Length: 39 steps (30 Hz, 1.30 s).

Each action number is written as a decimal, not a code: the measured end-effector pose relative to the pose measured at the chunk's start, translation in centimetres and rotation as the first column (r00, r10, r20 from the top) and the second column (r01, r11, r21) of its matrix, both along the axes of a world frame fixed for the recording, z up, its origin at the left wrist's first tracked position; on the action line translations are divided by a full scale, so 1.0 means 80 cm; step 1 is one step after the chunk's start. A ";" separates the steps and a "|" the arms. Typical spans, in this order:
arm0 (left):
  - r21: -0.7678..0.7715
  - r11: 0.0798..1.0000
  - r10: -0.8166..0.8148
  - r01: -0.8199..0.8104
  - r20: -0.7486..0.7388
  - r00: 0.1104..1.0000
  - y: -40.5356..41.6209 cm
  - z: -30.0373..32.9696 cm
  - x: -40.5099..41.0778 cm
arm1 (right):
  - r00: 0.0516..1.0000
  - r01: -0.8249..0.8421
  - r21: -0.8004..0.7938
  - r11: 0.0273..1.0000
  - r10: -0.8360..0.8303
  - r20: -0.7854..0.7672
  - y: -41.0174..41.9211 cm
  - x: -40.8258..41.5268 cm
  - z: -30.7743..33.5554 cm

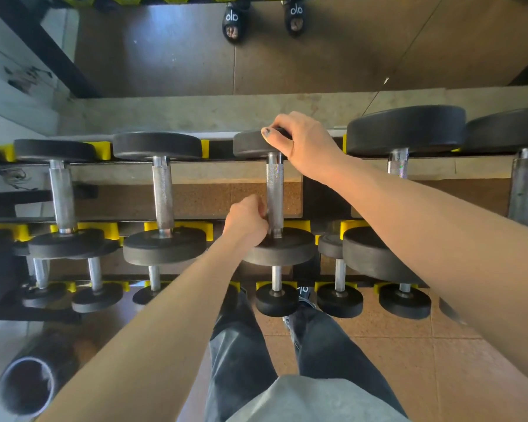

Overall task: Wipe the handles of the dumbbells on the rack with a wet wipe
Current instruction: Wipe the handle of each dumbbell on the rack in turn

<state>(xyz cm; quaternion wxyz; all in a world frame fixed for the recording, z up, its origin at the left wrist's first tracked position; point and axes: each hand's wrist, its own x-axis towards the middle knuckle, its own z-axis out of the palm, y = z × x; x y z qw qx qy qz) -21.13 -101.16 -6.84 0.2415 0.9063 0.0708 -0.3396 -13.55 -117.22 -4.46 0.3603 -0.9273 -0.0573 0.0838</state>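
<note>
The left hand (247,219) has its fingers curled round the low end of a knurled handle (274,190), any wipe hidden inside the grip; the right hand (299,141) clasps that dumbbell's far plate (250,144), thumb on its top edge. This dumbbell lies across the top tier of the rack (104,166), third from the left, its near plate (279,249) below the left hand. Two smaller dumbbells (162,190) lie to its left, a bigger one (406,129) to its right.
</note>
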 end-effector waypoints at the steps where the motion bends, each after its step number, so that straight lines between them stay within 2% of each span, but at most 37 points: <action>1: -0.013 1.000 -0.007 0.007 -0.017 1.000 0.003 0.003 0.004 | 1.000 0.002 0.004 1.000 -0.002 -0.002 0.000 0.000 0.000; 5: -0.181 0.983 -0.022 0.005 -0.091 0.996 0.038 0.025 0.011 | 1.000 0.014 -0.004 1.000 -0.014 -0.002 0.001 0.000 -0.001; 6: -0.229 0.973 -0.050 0.037 -0.051 0.997 0.043 0.034 0.007 | 1.000 0.013 -0.008 1.000 -0.013 -0.004 0.002 0.000 -0.001; 8: -0.220 0.949 -0.176 0.227 0.229 0.957 0.041 0.046 -0.003 | 1.000 0.014 -0.016 1.000 -0.014 -0.003 0.002 0.000 -0.001; 9: -0.175 0.912 -0.284 0.372 0.386 0.878 0.035 0.050 -0.007 | 1.000 0.015 -0.016 1.000 -0.015 -0.003 0.002 0.000 -0.001; 10: -0.094 0.835 -0.434 0.542 0.494 0.754 0.025 0.053 -0.010 | 1.000 0.016 -0.014 1.000 -0.016 -0.003 0.002 0.001 -0.001; 11: 0.012 0.703 -0.613 0.711 0.518 0.597 0.014 0.054 -0.010 | 1.000 0.016 -0.011 1.000 -0.016 -0.002 0.002 0.001 -0.001; 13: 0.197 0.366 -0.888 0.909 0.366 0.278 -0.013 0.048 -0.007 | 1.000 0.014 -0.006 1.000 -0.014 -0.001 0.002 0.001 -0.001; 14: 0.263 0.244 -0.946 0.934 0.278 0.169 -0.024 0.044 -0.002 | 1.000 0.012 -0.004 1.000 -0.012 0.000 0.001 0.001 -0.001; 15: 0.307 0.174 -0.972 0.936 0.205 0.114 -0.033 0.042 0.004 | 1.000 0.011 -0.003 1.000 -0.011 -0.001 0.001 0.001 -0.001; 17: 0.345 0.096 -0.994 0.934 0.080 0.072 -0.050 0.045 0.013 | 1.000 0.008 -0.006 1.000 -0.008 -0.005 0.000 0.001 -0.001; 20: 0.332 0.024 -0.999 0.943 -0.016 0.031 -0.067 0.048 0.017 | 1.000 -0.003 -0.001 1.000 0.003 -0.009 -0.001 0.002 0.000; 22: 0.301 0.045 -0.999 0.952 -0.003 0.048 -0.064 0.056 0.020 | 1.000 -0.008 0.010 1.000 0.008 -0.010 -0.001 0.001 0.001; 23: 0.265 0.084 -0.996 0.961 0.022 0.081 -0.057 0.060 0.023 | 1.000 -0.007 0.010 1.000 0.007 -0.009 -0.001 0.001 0.001; 26: 0.124 0.304 -0.952 0.944 0.065 0.298 -0.011 0.073 0.036 | 1.000 0.003 -0.002 1.000 -0.003 -0.007 0.000 0.001 0.001; 27: 0.109 0.430 -0.903 0.896 0.080 0.423 0.008 0.075 0.039 | 1.000 0.007 -0.007 1.000 -0.007 -0.004 0.001 0.001 0.002; 28: 0.102 0.600 -0.799 0.794 0.123 0.588 0.027 0.073 0.040 | 1.000 0.012 -0.012 1.000 -0.012 0.001 0.001 0.000 0.002; 29: 0.078 0.794 -0.605 0.603 0.183 0.775 0.044 0.066 0.040 | 1.000 0.016 -0.017 1.000 -0.015 0.007 0.002 0.000 0.002; 30: 0.024 0.945 -0.322 0.325 0.227 0.919 0.055 0.058 0.039 | 1.000 0.019 -0.022 1.000 -0.018 0.010 0.001 0.000 0.001; 31: -0.013 0.999 -0.035 0.039 0.211 0.977 0.061 0.047 0.035 | 1.000 0.020 -0.023 1.000 -0.019 0.011 0.002 0.000 0.001; 32: -0.030 0.987 0.159 -0.156 0.147 0.976 0.058 0.039 0.029 | 1.000 0.018 -0.021 1.000 -0.018 0.010 0.002 0.000 0.001; 33: -0.022 0.970 0.243 -0.243 0.069 0.967 0.048 0.028 0.021 | 1.000 0.016 -0.018 1.000 -0.016 0.012 0.003 0.000 0.001; 35: -0.027 0.963 0.268 -0.269 -0.034 0.963 0.019 0.010 0.003 | 1.000 0.012 -0.015 1.000 -0.012 0.018 0.002 0.000 0.001; 39: -0.119 0.955 0.274 -0.273 -0.006 0.962 0.009 0.012 -0.010 | 1.000 0.009 -0.004 1.000 -0.009 0.025 0.001 -0.001 -0.001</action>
